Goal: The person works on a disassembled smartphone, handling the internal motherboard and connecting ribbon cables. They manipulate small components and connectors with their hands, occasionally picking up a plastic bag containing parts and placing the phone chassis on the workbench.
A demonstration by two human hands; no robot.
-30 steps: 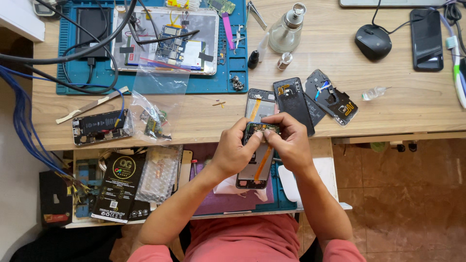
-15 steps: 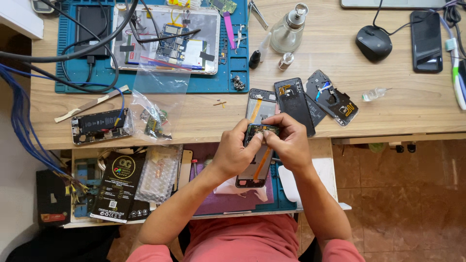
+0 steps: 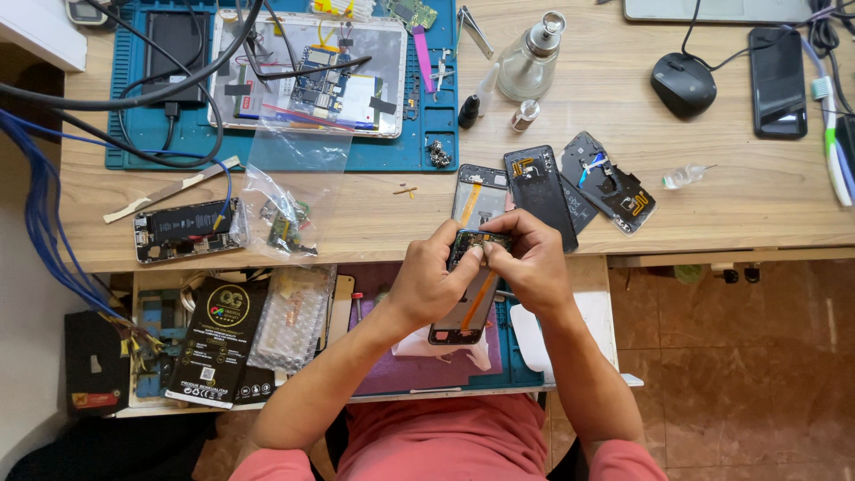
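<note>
— What's being worked on?

— An opened black phone body with an orange ribbon strip down its inside [image 3: 465, 298], held upright-ish over the pulled-out drawer, just below the edge of the wooden surface [image 3: 356, 223]. The left hand [image 3: 426, 283] wraps its left side, and that grip is pinching the top end between thumb and fingers. The right hand [image 3: 533, 267] comes in from the other side, its grip pressed together on the same top end, so the fingertips of both nearly meet.

— And close around it?

— Just above the hands, on the surface, lies a grey phone frame with an orange strip [image 3: 479, 194], beside it a black phone back cover [image 3: 539, 194] and a dark inner plate with small coloured parts [image 3: 610, 183]. To the left, clear plastic bags of small parts [image 3: 285, 209] and a bare black battery module [image 3: 183, 230].

— Further off?

— A blue work mat [image 3: 285, 147] carrying an opened tablet, a clear glass dispenser bottle [image 3: 530, 58], a black computer mouse [image 3: 683, 85] and a dark phone lying flat [image 3: 777, 80].
</note>
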